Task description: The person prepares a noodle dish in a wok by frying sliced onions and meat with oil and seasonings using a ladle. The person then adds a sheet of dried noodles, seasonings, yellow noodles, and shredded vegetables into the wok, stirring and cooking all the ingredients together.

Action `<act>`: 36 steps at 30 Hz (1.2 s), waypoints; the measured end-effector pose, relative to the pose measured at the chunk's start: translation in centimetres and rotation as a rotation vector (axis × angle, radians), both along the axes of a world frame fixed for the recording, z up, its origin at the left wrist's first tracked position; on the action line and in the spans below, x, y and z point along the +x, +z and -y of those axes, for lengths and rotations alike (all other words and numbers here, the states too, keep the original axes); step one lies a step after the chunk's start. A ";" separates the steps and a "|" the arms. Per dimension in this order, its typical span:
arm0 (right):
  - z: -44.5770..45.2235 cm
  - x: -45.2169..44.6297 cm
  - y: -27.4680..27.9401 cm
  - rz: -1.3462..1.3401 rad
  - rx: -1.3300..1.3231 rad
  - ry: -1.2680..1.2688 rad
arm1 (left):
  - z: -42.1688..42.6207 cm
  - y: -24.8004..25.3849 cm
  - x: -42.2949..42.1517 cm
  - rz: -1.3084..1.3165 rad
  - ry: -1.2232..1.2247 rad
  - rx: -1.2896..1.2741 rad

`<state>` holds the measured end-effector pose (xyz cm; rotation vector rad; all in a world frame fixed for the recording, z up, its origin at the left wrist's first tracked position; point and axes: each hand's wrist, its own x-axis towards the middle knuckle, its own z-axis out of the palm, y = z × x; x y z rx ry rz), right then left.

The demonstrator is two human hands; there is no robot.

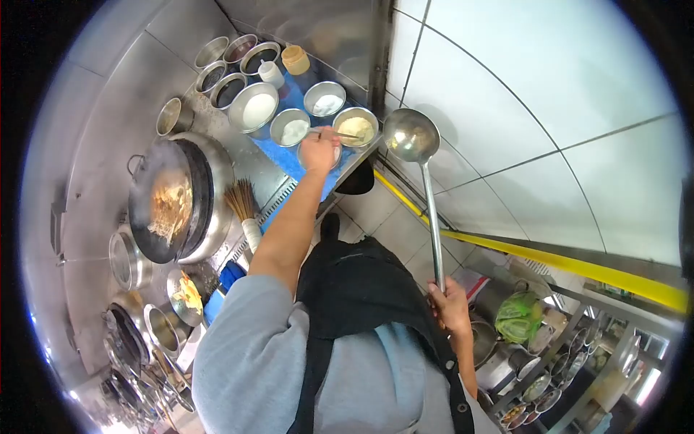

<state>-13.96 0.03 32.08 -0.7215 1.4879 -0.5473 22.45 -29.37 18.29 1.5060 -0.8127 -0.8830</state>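
Observation:
My left hand (319,150) is closed on the thin handle of a small metal spoon (348,135). The spoon's far end reaches into a steel bowl of pale yellow powder (358,127). Under that hand another bowl is partly hidden. Beside it stand a bowl of white powder (294,131) and a second white-filled bowl (324,99). My right hand (451,308) grips the lower end of a long-handled steel ladle (413,135), which is held up near the tiled wall. A little liquid or shine shows in the ladle's cup.
A steaming wok (170,202) with browned food sits on the stove at left. Near it lies a bamboo brush (243,206). Dark sauces fill several bowls at the back, beside a squeeze bottle (271,74). A yellow pipe (564,267) runs along the right wall, above pots and greens (519,318).

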 end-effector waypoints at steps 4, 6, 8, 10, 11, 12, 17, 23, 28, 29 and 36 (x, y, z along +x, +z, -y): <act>-0.2 -0.7 -0.5 0.003 -0.048 0.030 | -0.3 0.0 0.2 -0.179 0.089 0.038; -0.3 -1.0 -1.0 0.008 -0.060 0.036 | -0.6 -0.3 0.3 -0.262 0.120 0.030; -0.2 -1.3 -1.2 0.022 -0.078 0.049 | -0.7 -0.9 0.9 -0.364 0.162 0.016; 0.0 -1.5 -1.2 0.047 -0.097 0.067 | -1.0 0.3 1.5 -0.358 0.186 0.027; 0.2 -1.6 -1.2 0.066 -0.103 0.064 | -1.1 0.9 1.7 -0.356 0.198 0.033; 0.3 -1.5 -1.3 0.085 -0.111 0.061 | -1.4 1.9 1.7 -0.347 0.201 0.014; 2.7 -0.2 -0.3 0.094 -0.099 0.147 | -3.9 9.3 -0.7 -0.188 0.054 -0.139; 4.4 1.2 0.9 0.227 -0.061 0.215 | -6.1 7.7 5.7 0.104 0.231 -0.124; 5.2 1.7 1.1 0.245 -0.072 0.243 | -9.7 3.6 7.4 0.601 0.126 0.036; 5.4 1.8 0.9 0.259 -0.074 0.247 | -10.0 3.1 7.3 0.699 0.109 0.061; 5.9 2.3 1.1 0.252 -0.061 0.273 | -9.4 -0.4 6.5 0.167 0.182 0.110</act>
